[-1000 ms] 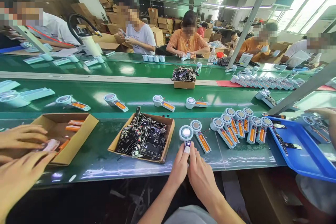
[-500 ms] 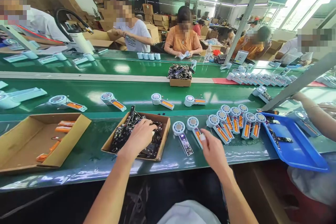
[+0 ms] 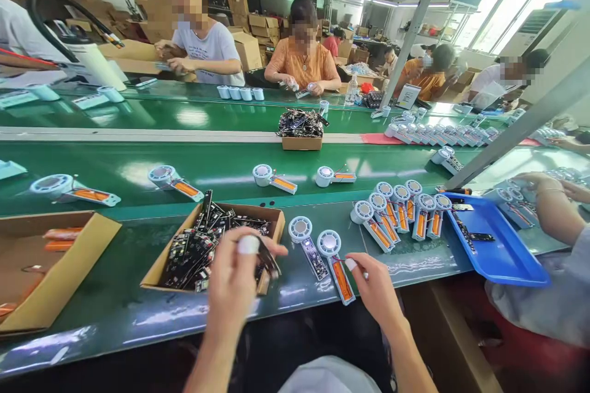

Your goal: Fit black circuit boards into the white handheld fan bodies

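Note:
My left hand [image 3: 242,270] is raised in front of the cardboard box of black circuit boards [image 3: 184,252], its fingers closed on a dark circuit board [image 3: 270,256], blurred by motion. The fingertips of my right hand [image 3: 369,279] pinch thin wires [image 3: 343,259] at a light-blue round-headed fan body [image 3: 329,244], whose handle holds an orange battery [image 3: 342,279]. Just left of it lies another fan body [image 3: 300,229] with a circuit board [image 3: 314,258] in its handle.
Several fan bodies with orange batteries [image 3: 378,230] stand grouped at the right, beside a blue tray [image 3: 511,258]. A cardboard box with orange batteries [image 3: 87,270] is at the left. More fan bodies [image 3: 262,175] lie on the green belt [image 3: 221,159]. A person's arm [image 3: 560,212] reaches in at the right.
My left hand has come up out of the box with a circuit board. The fan body by my right hand has moved nearer the table edge, and my right hand now pinches its wires. The view has shifted.

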A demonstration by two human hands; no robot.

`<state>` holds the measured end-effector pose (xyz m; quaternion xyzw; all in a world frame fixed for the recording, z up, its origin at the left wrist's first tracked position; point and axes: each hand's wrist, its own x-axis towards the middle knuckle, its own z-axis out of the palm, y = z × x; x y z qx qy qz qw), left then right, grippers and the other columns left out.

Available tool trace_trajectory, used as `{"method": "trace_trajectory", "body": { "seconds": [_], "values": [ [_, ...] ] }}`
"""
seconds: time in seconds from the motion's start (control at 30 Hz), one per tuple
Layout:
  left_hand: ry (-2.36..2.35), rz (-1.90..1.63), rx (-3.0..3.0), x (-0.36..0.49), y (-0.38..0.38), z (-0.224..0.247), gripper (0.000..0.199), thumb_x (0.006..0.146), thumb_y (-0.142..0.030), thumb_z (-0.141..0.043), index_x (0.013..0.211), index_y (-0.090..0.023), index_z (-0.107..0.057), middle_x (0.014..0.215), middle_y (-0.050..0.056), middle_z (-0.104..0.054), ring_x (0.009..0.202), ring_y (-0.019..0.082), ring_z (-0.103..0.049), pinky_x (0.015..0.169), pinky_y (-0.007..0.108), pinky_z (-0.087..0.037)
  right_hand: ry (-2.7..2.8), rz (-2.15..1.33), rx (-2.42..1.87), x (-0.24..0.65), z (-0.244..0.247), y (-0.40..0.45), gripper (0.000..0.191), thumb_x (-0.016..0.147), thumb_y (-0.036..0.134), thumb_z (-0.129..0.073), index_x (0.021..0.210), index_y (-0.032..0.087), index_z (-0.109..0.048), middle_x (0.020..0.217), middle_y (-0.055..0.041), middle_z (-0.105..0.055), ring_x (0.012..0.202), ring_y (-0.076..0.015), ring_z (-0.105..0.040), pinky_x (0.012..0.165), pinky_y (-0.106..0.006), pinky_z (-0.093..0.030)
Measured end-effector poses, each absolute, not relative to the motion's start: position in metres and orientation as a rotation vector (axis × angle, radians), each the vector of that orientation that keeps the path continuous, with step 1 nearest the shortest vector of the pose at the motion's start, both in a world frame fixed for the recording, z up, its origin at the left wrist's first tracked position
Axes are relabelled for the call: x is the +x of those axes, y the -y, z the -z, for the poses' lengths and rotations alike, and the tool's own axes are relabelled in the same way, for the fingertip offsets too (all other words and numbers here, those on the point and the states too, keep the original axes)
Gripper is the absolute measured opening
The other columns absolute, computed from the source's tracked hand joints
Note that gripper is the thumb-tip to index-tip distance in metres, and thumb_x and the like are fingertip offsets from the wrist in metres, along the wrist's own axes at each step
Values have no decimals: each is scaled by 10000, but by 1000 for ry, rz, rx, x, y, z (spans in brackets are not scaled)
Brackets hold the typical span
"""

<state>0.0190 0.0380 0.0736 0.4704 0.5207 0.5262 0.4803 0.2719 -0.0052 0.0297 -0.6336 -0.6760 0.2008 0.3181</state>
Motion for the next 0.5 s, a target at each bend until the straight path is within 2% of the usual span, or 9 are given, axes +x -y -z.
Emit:
{"method": "trace_trajectory", "body": {
  "seconds": [0.07,0.1,0.13,0.23,0.3,0.4,0.5],
  "values": [
    [-1136,-1216,1109,59,-14,-57,263,952,-511,-478,1032,-267,-536,639,-45,-609,542,160,-606,513,298,-469,1773,-504,-1646,279,-34,7,254,977,228,-443,1011,217,-694,969,-65,-753,868,-219,-703,764,-302,-529],
    [-1071,-1127,1085,77,-5,-49,272,949,-508,-463,998,-250,-537,607,-67,-565,454,125,-531,483,278,-443,1779,-488,-1643,282,-36,6,250,969,231,-450,1015,217,-695,965,-66,-754,866,-222,-702,765,-309,-527],
    [-1037,-1035,1066,92,1,-41,276,937,-493,-473,1000,-234,-544,620,-69,-557,451,112,-509,486,266,-439,1780,-481,-1642,283,-37,3,246,960,232,-458,1030,216,-693,959,-65,-754,859,-223,-701,766,-314,-527],
    [-1029,-887,1038,114,4,-25,354,856,-450,-557,1092,-186,-557,696,-27,-625,536,130,-555,532,261,-461,1704,-518,-1669,286,-38,-4,256,945,238,-464,1103,207,-664,924,-58,-751,803,-207,-699,741,-311,-531],
    [-1056,-855,1058,110,0,-20,359,817,-432,-577,1059,-166,-588,768,23,-680,599,155,-596,583,283,-496,1626,-549,-1704,286,-39,-4,262,944,249,-465,1138,203,-635,918,-54,-741,793,-199,-692,734,-308,-534],
    [-1154,-859,1132,88,-5,-16,330,815,-435,-551,979,-163,-641,855,77,-723,682,197,-653,677,332,-542,1601,-639,-1758,286,-37,6,270,925,254,-495,1175,215,-591,947,-49,-725,776,-189,-670,702,-301,-532],
    [-1320,-918,1236,67,-3,-15,383,839,-463,-518,1037,-176,-676,870,82,-735,770,240,-696,785,386,-555,1675,-807,-1705,283,-33,19,412,898,212,-520,1307,250,-523,1043,-41,-712,824,-176,-654,744,-299,-536]
  ]
}}
